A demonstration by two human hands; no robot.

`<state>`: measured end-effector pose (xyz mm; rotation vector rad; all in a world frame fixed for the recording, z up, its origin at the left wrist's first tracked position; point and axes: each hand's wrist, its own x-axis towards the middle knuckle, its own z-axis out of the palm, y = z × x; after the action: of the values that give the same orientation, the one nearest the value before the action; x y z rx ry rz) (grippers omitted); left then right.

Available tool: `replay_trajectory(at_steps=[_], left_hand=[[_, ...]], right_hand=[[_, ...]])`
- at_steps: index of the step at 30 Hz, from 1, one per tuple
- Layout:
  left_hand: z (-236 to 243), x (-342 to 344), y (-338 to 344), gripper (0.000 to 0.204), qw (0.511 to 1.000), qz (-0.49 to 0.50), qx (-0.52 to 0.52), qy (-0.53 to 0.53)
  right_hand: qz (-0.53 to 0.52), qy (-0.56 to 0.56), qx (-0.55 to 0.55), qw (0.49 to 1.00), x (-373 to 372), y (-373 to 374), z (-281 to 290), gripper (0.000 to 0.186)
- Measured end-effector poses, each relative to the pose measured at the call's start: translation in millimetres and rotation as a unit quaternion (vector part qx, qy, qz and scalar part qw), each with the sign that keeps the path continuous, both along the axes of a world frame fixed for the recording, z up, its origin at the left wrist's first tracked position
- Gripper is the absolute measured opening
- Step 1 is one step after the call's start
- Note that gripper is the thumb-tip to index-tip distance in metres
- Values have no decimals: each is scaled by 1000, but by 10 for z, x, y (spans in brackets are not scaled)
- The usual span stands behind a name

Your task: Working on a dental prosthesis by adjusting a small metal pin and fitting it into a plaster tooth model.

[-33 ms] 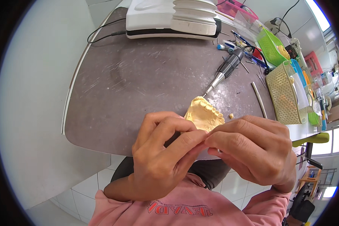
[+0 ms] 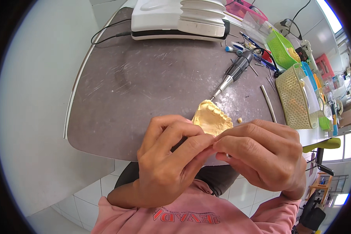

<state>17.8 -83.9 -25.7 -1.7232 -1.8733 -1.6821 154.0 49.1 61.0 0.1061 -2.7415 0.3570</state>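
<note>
My left hand (image 2: pixel 171 156) and my right hand (image 2: pixel 261 156) meet at the fingertips near the desk's front edge, both with fingers bent and pinched. What they hold is mostly hidden; a tiny pale, shiny bit (image 2: pixel 229 156) shows under my right fingers. Just beyond my fingers lies a cream plaster dental model (image 2: pixel 209 117) with a row of teeth, partly covered by my hands. A small cream piece (image 2: pixel 240 120) sits to its right. A black and silver rotary handpiece (image 2: pixel 238 66) lies behind the model, its tip at the model's far end.
A white machine with bellows (image 2: pixel 156 23) stands at the back of the brown desk (image 2: pixel 109 89). Pens and tools (image 2: pixel 238 47), a thin pale rod (image 2: pixel 268 102), a green basket (image 2: pixel 279 46) and a cream basket (image 2: pixel 290 99) are on the right. A white wall (image 2: pixel 43 97) is at left.
</note>
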Motion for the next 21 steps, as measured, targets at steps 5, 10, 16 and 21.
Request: replay_trajectory(at_steps=[5, 10, 16, 21], left_hand=[[-94, 4, 33, 35, 999, 7, 39, -18], [-110, 9, 24, 39, 999, 9, 43, -15], [-148, 6, 8, 50, 998, -2, 69, 2], [-140, 22, -7, 53, 999, 4, 51, 16]], right_hand=[[-20, -8, -16, 1000, 9, -20, -20, 25], [-28, -3, -11, 1000, 0, -51, -44, 24], [-15, 47, -7, 999, 4, -27, -127, 29], [-33, 68, -18, 997, 18, -58, -174, 29]])
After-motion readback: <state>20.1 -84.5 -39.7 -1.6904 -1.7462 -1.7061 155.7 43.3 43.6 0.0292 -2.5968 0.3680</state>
